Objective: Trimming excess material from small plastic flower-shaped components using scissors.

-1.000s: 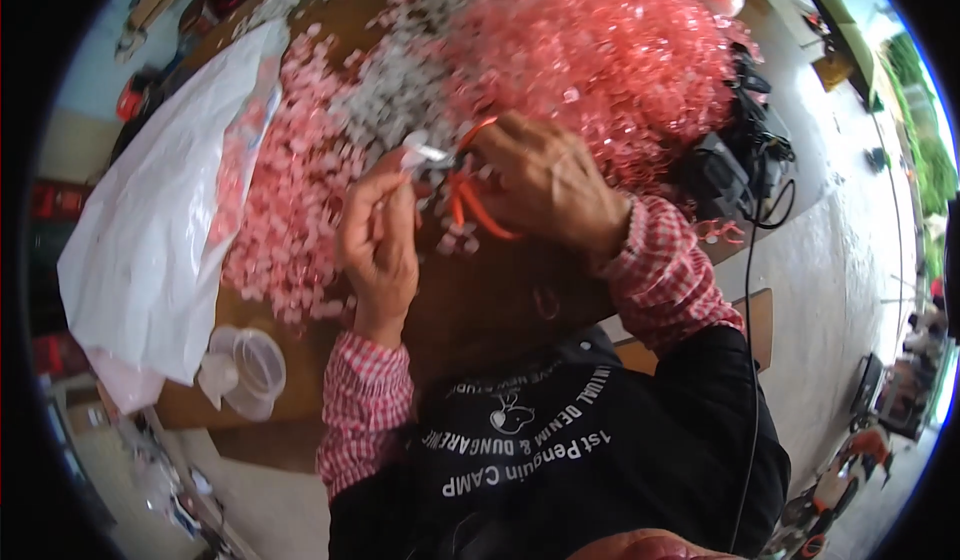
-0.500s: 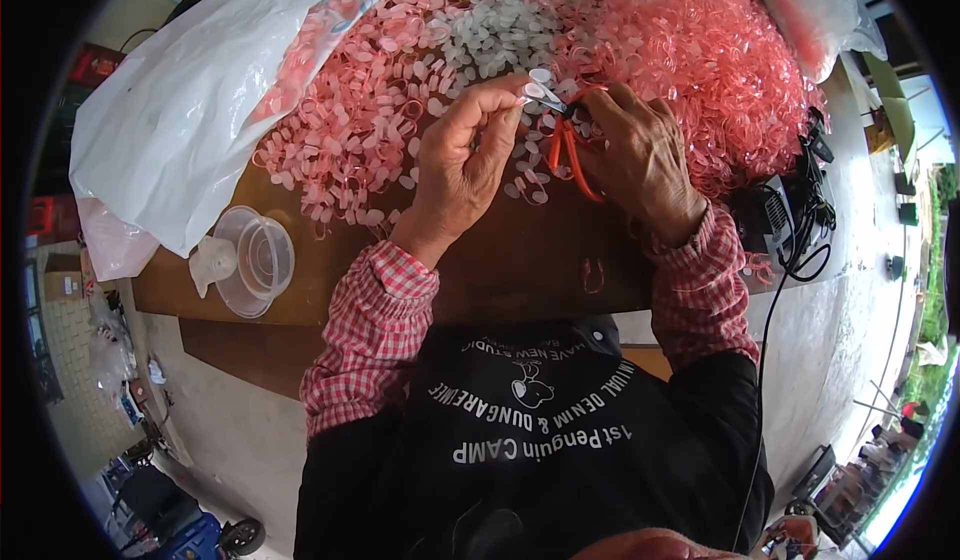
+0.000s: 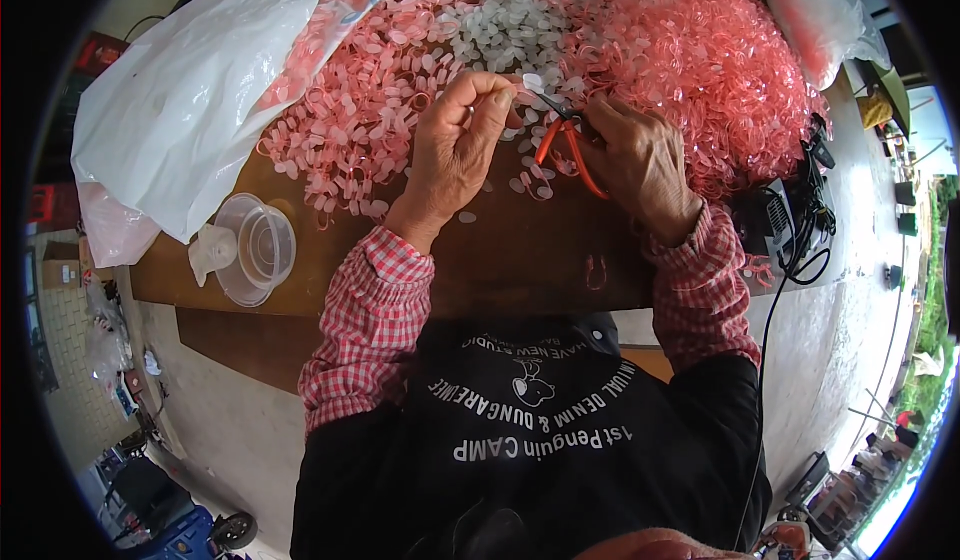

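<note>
Cutters' handles (image 3: 548, 143) (the orange ones) — now spread wider.

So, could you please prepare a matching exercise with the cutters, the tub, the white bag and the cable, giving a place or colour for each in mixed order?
Things:
1. cutters
2. tub
3. white bag
4. cable

Places and colours:
A. black, looped at the far right
B. upper left, next to pink pieces
C. orange handles, in the right hand
D. clear, on the left part of the table

Pairs: 1-C, 2-D, 3-B, 4-A
</note>
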`<state>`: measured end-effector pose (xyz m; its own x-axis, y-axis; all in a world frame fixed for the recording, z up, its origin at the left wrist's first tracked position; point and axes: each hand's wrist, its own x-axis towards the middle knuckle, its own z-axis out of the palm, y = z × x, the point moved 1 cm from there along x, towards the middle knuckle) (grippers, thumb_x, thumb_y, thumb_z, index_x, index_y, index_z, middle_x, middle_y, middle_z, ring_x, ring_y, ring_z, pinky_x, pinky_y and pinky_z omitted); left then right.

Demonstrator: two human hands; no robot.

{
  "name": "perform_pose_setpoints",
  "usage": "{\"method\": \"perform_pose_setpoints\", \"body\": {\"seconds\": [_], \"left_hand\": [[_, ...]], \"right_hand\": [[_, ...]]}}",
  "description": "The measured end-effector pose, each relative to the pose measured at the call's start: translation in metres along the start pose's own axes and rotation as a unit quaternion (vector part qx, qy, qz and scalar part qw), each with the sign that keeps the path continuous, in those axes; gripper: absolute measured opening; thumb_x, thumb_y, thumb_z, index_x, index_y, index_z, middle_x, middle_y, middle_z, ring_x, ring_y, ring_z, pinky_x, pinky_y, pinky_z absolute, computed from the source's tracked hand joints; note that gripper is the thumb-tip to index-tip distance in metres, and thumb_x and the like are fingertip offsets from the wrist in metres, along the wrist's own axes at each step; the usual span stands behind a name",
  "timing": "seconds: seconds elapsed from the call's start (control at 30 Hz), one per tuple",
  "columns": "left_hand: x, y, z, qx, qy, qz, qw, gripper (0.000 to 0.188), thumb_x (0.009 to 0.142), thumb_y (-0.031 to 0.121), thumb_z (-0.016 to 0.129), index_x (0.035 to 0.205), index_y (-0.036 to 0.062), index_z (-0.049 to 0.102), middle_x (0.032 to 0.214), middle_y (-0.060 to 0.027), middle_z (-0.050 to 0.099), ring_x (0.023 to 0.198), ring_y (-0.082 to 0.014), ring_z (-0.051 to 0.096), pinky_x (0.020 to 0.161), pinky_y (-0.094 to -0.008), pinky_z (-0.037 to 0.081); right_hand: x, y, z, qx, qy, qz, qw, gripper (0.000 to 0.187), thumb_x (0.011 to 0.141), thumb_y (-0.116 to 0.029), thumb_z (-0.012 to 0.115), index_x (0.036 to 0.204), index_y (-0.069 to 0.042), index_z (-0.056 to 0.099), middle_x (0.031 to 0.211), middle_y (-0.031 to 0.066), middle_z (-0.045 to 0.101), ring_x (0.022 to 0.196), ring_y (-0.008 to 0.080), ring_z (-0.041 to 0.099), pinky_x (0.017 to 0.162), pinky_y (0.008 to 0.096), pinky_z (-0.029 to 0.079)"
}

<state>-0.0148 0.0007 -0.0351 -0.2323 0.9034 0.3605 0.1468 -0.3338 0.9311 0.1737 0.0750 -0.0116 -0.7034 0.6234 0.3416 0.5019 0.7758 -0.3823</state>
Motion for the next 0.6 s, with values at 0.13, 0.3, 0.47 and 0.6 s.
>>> {"method": "perform_pose_setpoints", "body": {"seconds": [0.13, 0.3, 0.47, 0.6], "left_hand": [[0.002, 0.002, -0.002, -0.018, -0.012, -0.012, 1.000, 0.018, 0.100, 0.019, 0.053, 0.102, 0.0028, 0.059, 0.085, 0.0039, 0.058, 0.072, -0.0027, 0.044, 0.063, -0.0185, 0.039], [0.005, 0.012, 0.012, -0.008, -0.013, -0.028, 0.999, 0.014, 0.100, 0.013, 0.052, 0.103, 0.0019, 0.059, 0.107, -0.0029, 0.062, 0.084, -0.0050, 0.050, 0.074, -0.0199, 0.043], [-0.003, 0.003, 0.018, -0.001, -0.018, -0.061, 0.998, 0.022, 0.099, 0.017, 0.049, 0.104, -0.0019, 0.059, 0.110, -0.0042, 0.058, 0.095, -0.0102, 0.053, 0.082, -0.0226, 0.043], [-0.009, 0.008, 0.023, 0.085, -0.057, 0.013, 0.995, 0.022, 0.099, 0.020, 0.051, 0.100, -0.0004, 0.058, 0.102, -0.0015, 0.057, 0.089, -0.0078, 0.050, 0.078, -0.0216, 0.041]], "right_hand": [[0.004, 0.006, -0.001, 0.095, 0.000, 0.042, 0.995, 0.027, 0.084, -0.025, 0.071, 0.081, -0.001, 0.058, 0.065, 0.0117, 0.057, 0.054, 0.0279, 0.058, 0.050, 0.0378, 0.045], [0.009, 0.009, -0.012, 0.270, 0.096, 0.098, 0.953, 0.027, 0.079, -0.019, 0.077, 0.094, 0.000, 0.067, 0.078, 0.0154, 0.065, 0.068, 0.0210, 0.065, 0.059, 0.0330, 0.051], [0.013, 0.013, 0.012, 0.332, 0.090, -0.010, 0.939, 0.029, 0.077, -0.010, 0.076, 0.102, 0.001, 0.064, 0.083, 0.0131, 0.061, 0.074, 0.0228, 0.064, 0.063, 0.0326, 0.051], [0.003, 0.011, 0.009, 0.252, 0.083, -0.027, 0.964, 0.026, 0.081, -0.017, 0.069, 0.099, 0.000, 0.061, 0.087, 0.0140, 0.057, 0.078, 0.0331, 0.062, 0.065, 0.0408, 0.050]]}}
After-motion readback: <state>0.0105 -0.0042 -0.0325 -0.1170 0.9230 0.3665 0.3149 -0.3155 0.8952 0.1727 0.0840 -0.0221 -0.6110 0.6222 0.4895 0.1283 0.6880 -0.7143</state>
